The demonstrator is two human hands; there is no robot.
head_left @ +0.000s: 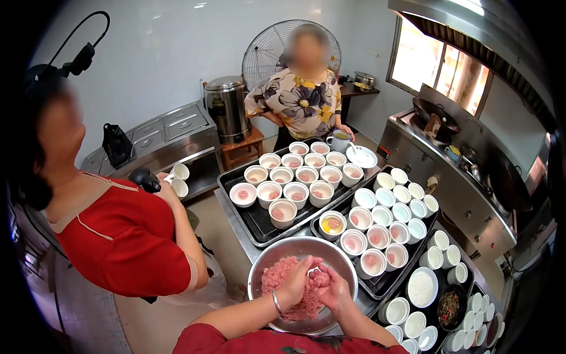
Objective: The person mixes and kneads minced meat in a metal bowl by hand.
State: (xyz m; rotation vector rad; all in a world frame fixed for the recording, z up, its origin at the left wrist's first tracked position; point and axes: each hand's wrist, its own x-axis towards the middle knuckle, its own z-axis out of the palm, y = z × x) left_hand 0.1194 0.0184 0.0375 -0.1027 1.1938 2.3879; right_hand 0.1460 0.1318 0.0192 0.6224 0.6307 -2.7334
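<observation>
A steel bowl (256, 274) of pink minced meat (277, 274) stands directly in front of me. Over it, my right hand (336, 295) is cupped around a small lump of minced meat (319, 277). My left hand (295, 284), with a bangle at the wrist, is beside the lump, its fingers stretched out towards the right hand. Whether the left palm touches the meat is hidden. White ramekins (283, 213) with meat lumps inside sit on a black tray (259, 237) beyond the bowl. One ramekin (332, 224) on the right-hand tray holds meat with yellow egg.
A person in red (130, 236) at left holds white cups (180, 180); another person (303, 106) stands behind the table with a mug (339, 140). More ramekins (417, 229), a bowl of white contents (423, 287) and a dark dish (451, 307) are at right. Woks (436, 115) sit on the stove.
</observation>
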